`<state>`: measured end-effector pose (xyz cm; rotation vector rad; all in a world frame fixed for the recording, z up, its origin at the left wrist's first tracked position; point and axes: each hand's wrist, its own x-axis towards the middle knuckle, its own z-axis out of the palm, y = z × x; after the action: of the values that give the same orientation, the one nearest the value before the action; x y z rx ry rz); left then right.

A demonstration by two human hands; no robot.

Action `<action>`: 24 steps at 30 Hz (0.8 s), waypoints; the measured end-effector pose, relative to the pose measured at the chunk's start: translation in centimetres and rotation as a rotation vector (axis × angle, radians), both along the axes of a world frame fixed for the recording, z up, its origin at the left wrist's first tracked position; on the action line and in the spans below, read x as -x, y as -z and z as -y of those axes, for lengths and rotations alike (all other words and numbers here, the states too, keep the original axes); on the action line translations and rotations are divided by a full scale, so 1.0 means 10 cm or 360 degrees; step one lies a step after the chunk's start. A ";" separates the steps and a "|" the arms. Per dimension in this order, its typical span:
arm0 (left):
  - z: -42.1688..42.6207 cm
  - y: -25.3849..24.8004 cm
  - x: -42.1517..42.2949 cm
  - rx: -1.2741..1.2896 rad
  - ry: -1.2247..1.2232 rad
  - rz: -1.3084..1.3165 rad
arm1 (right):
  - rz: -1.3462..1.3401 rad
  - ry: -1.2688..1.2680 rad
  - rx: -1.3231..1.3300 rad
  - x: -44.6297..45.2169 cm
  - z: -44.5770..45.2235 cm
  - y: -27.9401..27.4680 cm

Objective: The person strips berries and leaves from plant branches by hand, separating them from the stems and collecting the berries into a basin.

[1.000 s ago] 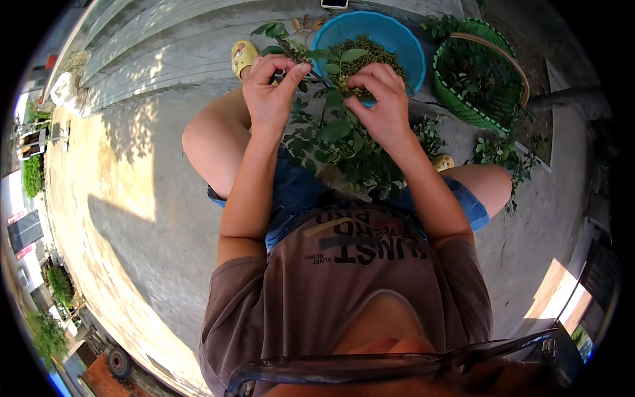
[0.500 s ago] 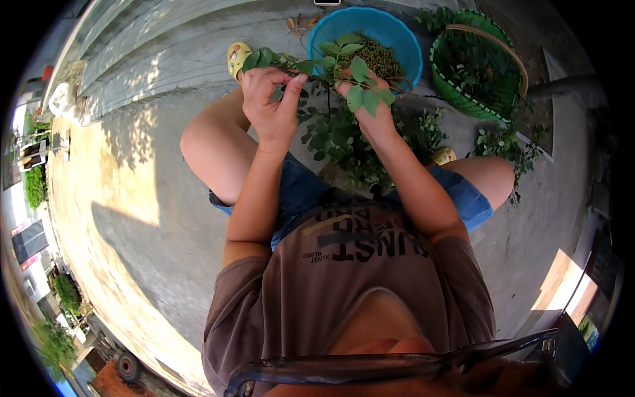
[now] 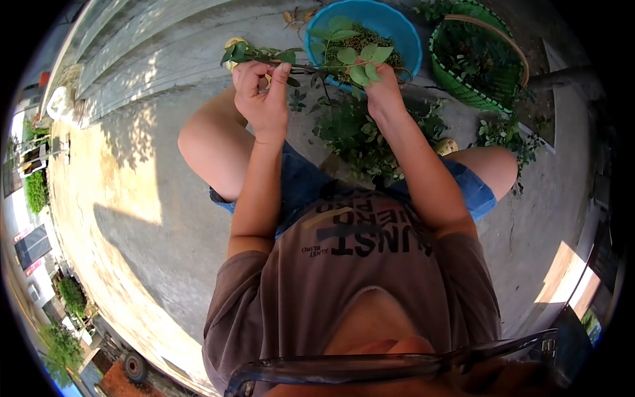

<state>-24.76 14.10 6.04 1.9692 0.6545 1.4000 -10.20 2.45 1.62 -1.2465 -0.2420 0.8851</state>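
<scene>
A thin leafy branch runs crosswise between my hands. My left hand is closed around its stem, with the thumb raised against it and leaves sticking out beyond the fingers. At the branch's other end, my right hand is closed by the leaves, its fingertips partly hidden behind them. Just beyond my right hand is a blue basin holding many small green berries. A heap of cut leafy branches lies on the ground between my legs.
A green woven basket with a curved handle stands right of the basin, with foliage inside. More leafy cuttings lie in front of it. Concrete steps rise at the upper left. My yellow shoes rest on the concrete.
My left hand has shifted slightly left and my right hand slightly right and down, with the branch still between them. More of the ground shows between my left hand and the heap.
</scene>
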 end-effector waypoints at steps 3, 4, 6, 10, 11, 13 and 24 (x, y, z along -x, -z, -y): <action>-0.17 -0.01 0.13 0.0154 -0.0024 0.0108 | -0.0002 -0.0022 0.0165 -0.14 0.09 0.01; -0.22 -0.03 0.18 0.0129 -0.0020 0.0045 | 0.0006 -0.0022 0.0166 -0.16 0.14 0.00; -0.27 -0.06 0.21 0.0151 0.0020 0.0059 | -0.0172 -0.0221 -0.0304 -0.18 0.24 -0.04; -0.37 -0.03 0.23 0.0591 0.0226 0.0260 | -0.0098 -0.0314 -0.0333 -0.21 0.34 -0.03; -0.37 0.02 0.26 0.0739 0.0299 0.0303 | -0.0100 -0.0323 -0.0336 -0.20 0.36 -0.02; -0.36 0.01 0.25 0.0887 0.0373 0.0346 | -0.0143 -0.0354 -0.0358 -0.20 0.37 -0.04; -0.35 0.01 0.23 0.1610 0.0558 0.0639 | 0.0984 0.0290 -0.0465 -0.37 0.25 -0.22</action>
<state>-27.06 17.60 5.97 0.9117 0.6093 0.9104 -6.53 -0.04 3.77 -1.2142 -0.7112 0.2729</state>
